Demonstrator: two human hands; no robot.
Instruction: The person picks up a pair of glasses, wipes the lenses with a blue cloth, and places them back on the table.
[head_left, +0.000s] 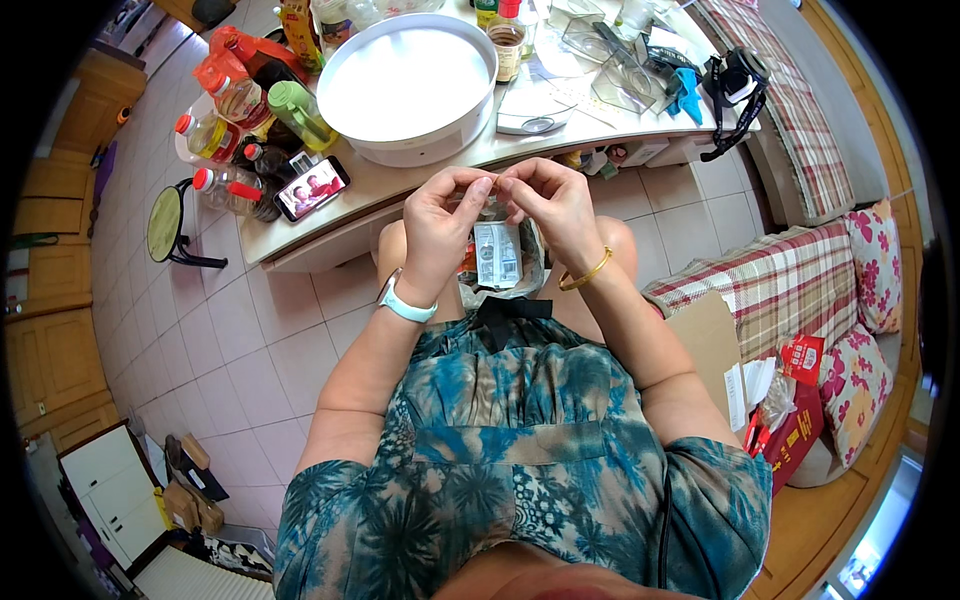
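Note:
My left hand (450, 202), with a pale watch (405, 304) on its wrist, pinches thumb and forefinger together. My right hand (547, 201) mirrors it, a gold-coloured bangle (587, 271) on that wrist. The fingertips of both hands meet around a small brownish thing (495, 181), too small and covered to name. Just below them, between my knees, stands a bin lined with a plastic bag (534, 259). A white printed packet (498, 255) lies inside it, beside something red and orange partly hidden by my left hand.
A table (405, 180) ahead holds a large round white tub (409, 79), a phone (313, 188) showing a picture, several bottles (240, 101), a white scale (534, 112) and a camera (742, 75). Left stands a stool (166, 223); right, a sofa (787, 292) with a cardboard piece (701, 352).

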